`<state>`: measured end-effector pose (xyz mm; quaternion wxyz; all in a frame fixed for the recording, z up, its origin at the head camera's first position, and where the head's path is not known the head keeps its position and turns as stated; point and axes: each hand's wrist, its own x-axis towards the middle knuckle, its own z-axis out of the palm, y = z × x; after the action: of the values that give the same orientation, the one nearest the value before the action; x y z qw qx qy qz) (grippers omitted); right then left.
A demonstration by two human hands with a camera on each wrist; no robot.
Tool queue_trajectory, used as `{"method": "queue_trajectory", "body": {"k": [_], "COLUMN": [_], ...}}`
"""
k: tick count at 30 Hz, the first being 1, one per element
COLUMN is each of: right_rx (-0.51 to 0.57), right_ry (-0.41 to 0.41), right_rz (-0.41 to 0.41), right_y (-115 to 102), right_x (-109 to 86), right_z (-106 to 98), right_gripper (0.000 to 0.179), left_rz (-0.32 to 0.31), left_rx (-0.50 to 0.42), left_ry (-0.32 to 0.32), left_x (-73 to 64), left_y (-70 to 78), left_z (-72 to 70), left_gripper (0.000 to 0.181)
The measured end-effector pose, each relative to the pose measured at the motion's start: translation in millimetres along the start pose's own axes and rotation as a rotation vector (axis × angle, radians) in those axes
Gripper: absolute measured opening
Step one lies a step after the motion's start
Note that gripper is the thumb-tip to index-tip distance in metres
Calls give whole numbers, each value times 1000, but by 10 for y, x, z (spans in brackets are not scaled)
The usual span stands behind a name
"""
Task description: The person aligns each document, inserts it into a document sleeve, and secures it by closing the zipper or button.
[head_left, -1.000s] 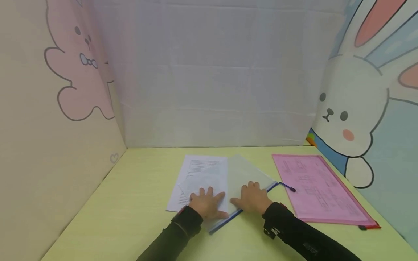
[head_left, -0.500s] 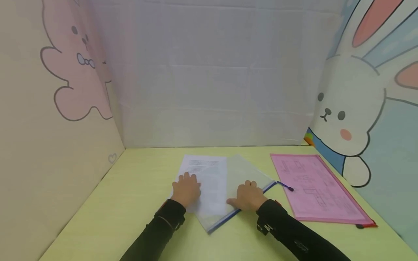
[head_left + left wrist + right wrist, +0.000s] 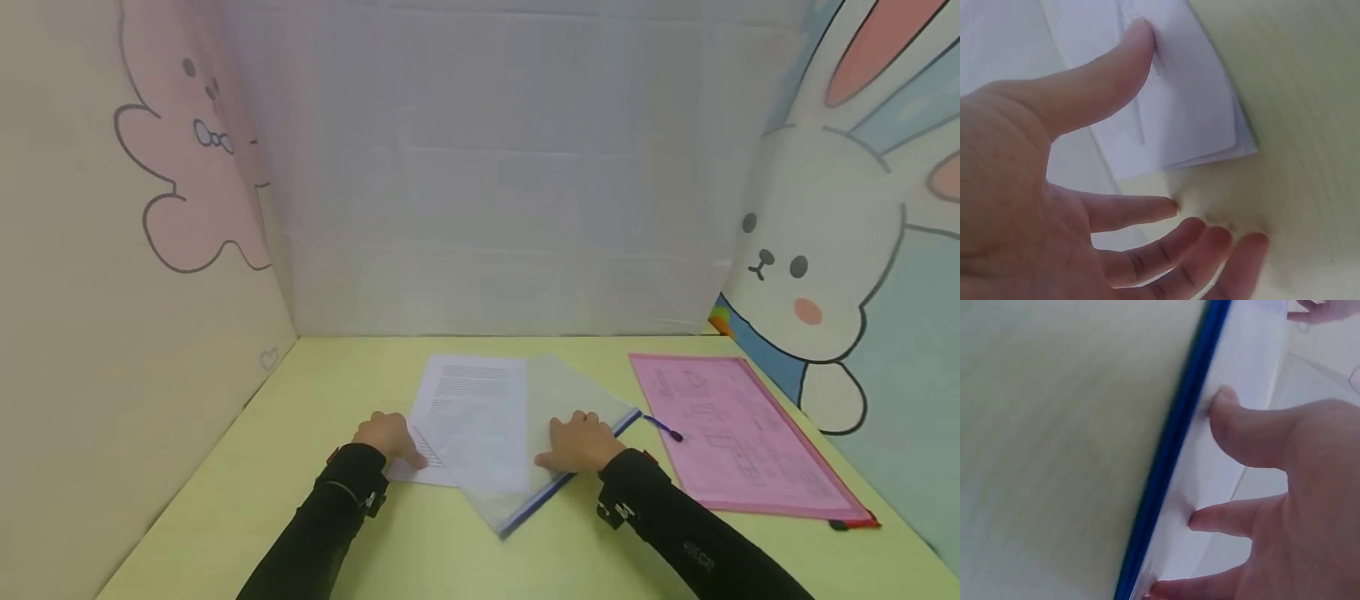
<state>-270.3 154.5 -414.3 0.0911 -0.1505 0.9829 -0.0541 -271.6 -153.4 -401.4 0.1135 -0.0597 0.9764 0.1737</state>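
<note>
A stack of printed paper sheets [image 3: 468, 392] lies on the table, partly under a clear zip document pouch [image 3: 566, 387] set askew with a blue zip edge [image 3: 536, 502]. My left hand [image 3: 385, 437] is at the stack's near-left edge. In the left wrist view its thumb touches the top sheet, while the loosely bent fingers [image 3: 1141, 209] are off the paper, beside its corner. My right hand [image 3: 581, 443] rests on the pouch near the zip, thumb and fingertips spread on the plastic in the right wrist view.
A pink zip pouch [image 3: 742, 433] with drawings showing lies to the right, its red pull at the near corner. The blue zip's pull [image 3: 666, 429] reaches onto it. Walls [image 3: 907, 333] stand at left and right; a white sheet hangs behind.
My left hand has moved left, from on top of the pouch and paper to the stack's left edge. The right hand stays on the pouch.
</note>
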Motion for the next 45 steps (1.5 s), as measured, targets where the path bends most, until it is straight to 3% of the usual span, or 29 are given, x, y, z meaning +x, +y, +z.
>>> {"method": "queue_trajectory", "body": {"k": [5, 10, 14, 18, 20, 26, 30, 34, 39, 42, 45], "right_rx": [70, 160, 133, 75, 46, 16, 9, 45, 79, 70, 47], "right_ry": [-66, -58, -42, -50, -52, -101, -144, -169, -158, -134, -109], "right_rz": [-10, 66, 109, 89, 68, -13, -50, -62, -81, -89, -96], "right_y": [83, 79, 72, 75, 67, -6, -47, -48, -29, -29, -61], "right_x": [81, 127, 171, 197, 199, 206, 207, 231, 279, 297, 307], "right_z": [-58, -54, -20, -25, -42, -86, -114, -90, -20, -9, -27], "right_gripper": [59, 89, 107, 102, 93, 69, 70, 85, 103, 104, 101], "left_rz": [2, 1, 10, 12, 17, 34, 5, -38, -61, -41, -2], "left_rx": [-38, -85, -147, -160, -177, -234, -376, -528, -607, -630, -583], "left_ry": [-11, -26, -46, -51, -51, -67, -85, -83, -94, -78, -23], "left_x": [-17, -23, -7, 15, 18, 34, 53, 70, 61, 68, 82], "left_y": [25, 15, -20, -44, -62, -211, -291, -371, -419, -404, -388], "left_z": [-1, 1, 15, 26, 26, 3, -92, -127, -31, 28, 33], "left_gripper": [59, 69, 88, 102, 96, 44, 49, 45, 35, 42, 51]}}
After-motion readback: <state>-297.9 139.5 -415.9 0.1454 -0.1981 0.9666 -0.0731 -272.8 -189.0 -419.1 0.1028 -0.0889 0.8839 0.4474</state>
